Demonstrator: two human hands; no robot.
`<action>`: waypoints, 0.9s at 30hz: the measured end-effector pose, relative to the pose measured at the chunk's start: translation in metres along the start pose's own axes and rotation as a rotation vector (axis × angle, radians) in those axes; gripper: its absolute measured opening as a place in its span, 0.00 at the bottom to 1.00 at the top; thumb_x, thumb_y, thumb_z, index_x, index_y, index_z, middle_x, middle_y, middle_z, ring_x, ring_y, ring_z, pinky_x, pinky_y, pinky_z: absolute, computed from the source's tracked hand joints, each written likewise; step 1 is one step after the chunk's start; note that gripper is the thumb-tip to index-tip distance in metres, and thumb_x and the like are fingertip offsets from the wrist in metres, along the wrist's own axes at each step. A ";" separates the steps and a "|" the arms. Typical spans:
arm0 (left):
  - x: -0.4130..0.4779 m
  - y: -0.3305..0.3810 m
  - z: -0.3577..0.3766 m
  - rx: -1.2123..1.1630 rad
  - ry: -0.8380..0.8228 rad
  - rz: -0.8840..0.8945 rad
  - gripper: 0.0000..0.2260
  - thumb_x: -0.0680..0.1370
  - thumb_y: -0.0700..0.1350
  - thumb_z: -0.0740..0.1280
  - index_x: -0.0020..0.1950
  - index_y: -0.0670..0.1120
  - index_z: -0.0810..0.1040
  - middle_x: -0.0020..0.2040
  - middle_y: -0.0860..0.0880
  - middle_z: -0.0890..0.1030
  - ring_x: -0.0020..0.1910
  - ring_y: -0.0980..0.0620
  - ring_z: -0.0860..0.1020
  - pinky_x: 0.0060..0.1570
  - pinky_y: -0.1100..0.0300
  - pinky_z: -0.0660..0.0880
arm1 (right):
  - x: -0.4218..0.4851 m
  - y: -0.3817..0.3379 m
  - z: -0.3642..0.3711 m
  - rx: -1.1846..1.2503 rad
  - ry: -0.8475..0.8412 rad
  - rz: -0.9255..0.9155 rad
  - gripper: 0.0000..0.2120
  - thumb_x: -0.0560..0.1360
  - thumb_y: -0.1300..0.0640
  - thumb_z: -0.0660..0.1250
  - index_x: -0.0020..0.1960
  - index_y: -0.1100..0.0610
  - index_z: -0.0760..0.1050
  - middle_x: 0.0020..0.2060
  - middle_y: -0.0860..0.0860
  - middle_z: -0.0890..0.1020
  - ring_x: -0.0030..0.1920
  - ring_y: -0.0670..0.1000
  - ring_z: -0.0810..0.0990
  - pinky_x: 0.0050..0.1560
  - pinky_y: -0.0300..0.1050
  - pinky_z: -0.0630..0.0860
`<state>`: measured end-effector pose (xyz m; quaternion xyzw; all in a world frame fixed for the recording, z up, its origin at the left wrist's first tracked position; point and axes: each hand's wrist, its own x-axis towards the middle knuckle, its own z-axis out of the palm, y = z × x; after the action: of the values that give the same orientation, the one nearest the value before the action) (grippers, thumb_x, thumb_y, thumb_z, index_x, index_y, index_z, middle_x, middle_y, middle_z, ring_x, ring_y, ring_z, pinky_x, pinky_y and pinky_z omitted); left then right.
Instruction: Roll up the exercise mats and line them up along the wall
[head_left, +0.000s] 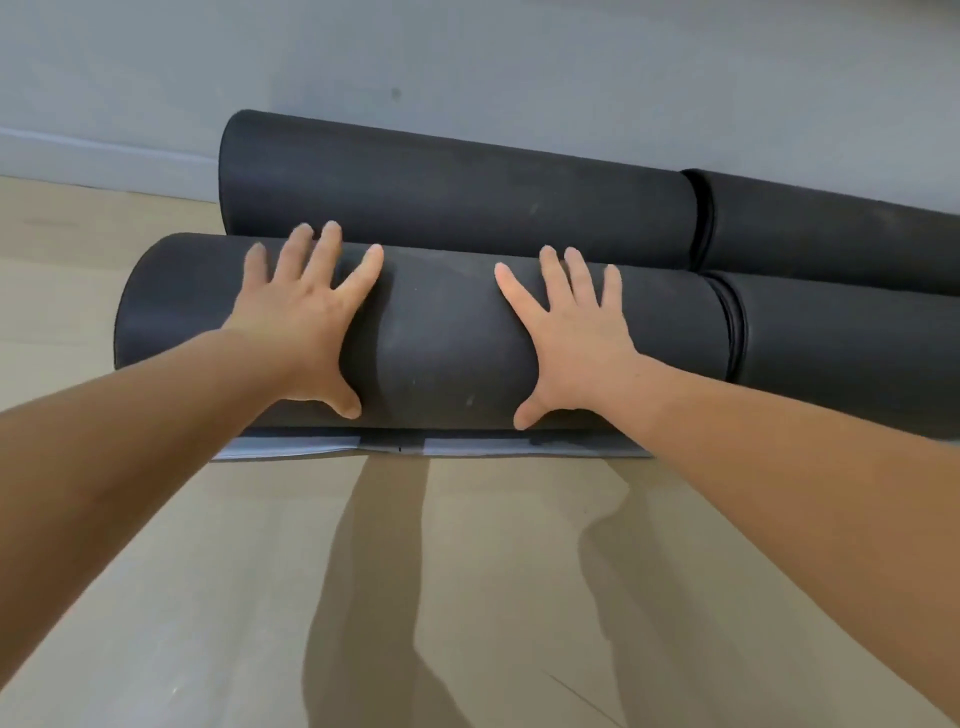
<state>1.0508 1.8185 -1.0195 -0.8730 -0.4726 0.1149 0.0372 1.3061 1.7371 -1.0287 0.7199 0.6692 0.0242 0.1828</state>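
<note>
A rolled dark grey exercise mat (436, 338) lies across the floor in front of me. My left hand (306, 317) and my right hand (566, 332) both press flat on top of it, fingers spread, palms down. A thin strip of its light grey tail (467, 447) shows under the roll's near side. Behind it a second rolled mat (457, 197) lies against the wall. Two more rolled mats sit end to end with these on the right, one at the back (831, 234) and one in front (852, 353).
A grey wall (467, 62) with a pale skirting board (104, 161) runs behind the mats. Light wooden floor (234, 571) spreads toward me and to the left of the rolls.
</note>
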 end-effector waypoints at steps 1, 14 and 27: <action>0.004 0.001 0.000 -0.010 -0.038 -0.009 0.72 0.59 0.74 0.80 0.84 0.56 0.32 0.86 0.41 0.45 0.85 0.36 0.46 0.82 0.35 0.53 | 0.003 -0.001 0.000 0.000 -0.020 -0.013 0.80 0.54 0.24 0.81 0.84 0.45 0.29 0.85 0.62 0.41 0.85 0.67 0.41 0.80 0.74 0.48; -0.049 0.022 0.049 -0.001 0.176 -0.019 0.62 0.57 0.67 0.83 0.84 0.48 0.60 0.75 0.37 0.67 0.73 0.34 0.66 0.68 0.34 0.67 | -0.056 -0.012 0.033 -0.136 0.084 -0.099 0.68 0.69 0.33 0.77 0.83 0.50 0.27 0.80 0.66 0.45 0.82 0.70 0.47 0.76 0.70 0.57; -0.011 0.028 0.038 0.104 0.115 -0.099 0.63 0.65 0.72 0.77 0.84 0.53 0.39 0.81 0.40 0.54 0.81 0.37 0.55 0.77 0.35 0.60 | -0.020 -0.004 0.023 -0.205 0.076 0.002 0.72 0.64 0.30 0.80 0.83 0.49 0.29 0.81 0.64 0.49 0.83 0.68 0.51 0.77 0.71 0.58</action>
<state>1.0586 1.7928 -1.0599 -0.8505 -0.5058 0.0868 0.1152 1.3064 1.7126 -1.0467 0.6966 0.6690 0.1199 0.2298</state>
